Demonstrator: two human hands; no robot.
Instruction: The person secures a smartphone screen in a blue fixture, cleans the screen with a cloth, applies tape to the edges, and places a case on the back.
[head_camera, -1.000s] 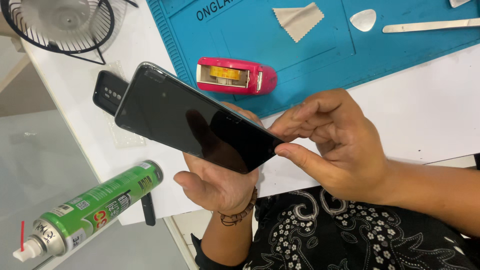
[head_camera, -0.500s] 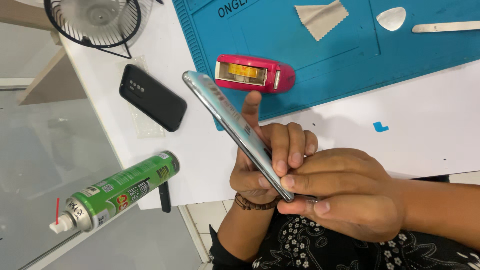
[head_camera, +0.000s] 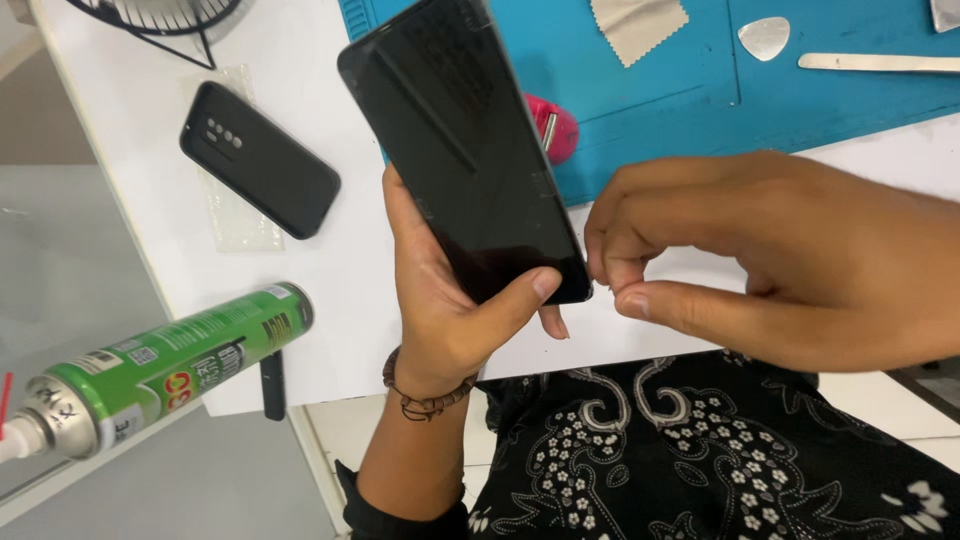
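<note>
My left hand (head_camera: 450, 325) grips a black smartphone (head_camera: 465, 150) from below, dark screen up, with the thumb pressed on its lower right corner. The phone tilts up over the table's edge. My right hand (head_camera: 790, 260) is beside that corner, thumb and forefinger pinched together at the phone's bottom edge. Nothing is visible between those fingertips. A beaded bracelet (head_camera: 425, 400) is on my left wrist.
A black phone case (head_camera: 258, 158) lies on the white table (head_camera: 300, 290). A green spray can (head_camera: 170, 365) and a small black tool (head_camera: 272, 385) lie at the near left. The blue mat (head_camera: 700, 90) holds a pink tape dispenser (head_camera: 555, 125), cloth (head_camera: 638, 25), white pick (head_camera: 765, 38) and metal spudger (head_camera: 880, 62).
The phone has turned from edge-on back to screen-up in my left hand. My right hand has come off it and now pinches at its bottom corner.
</note>
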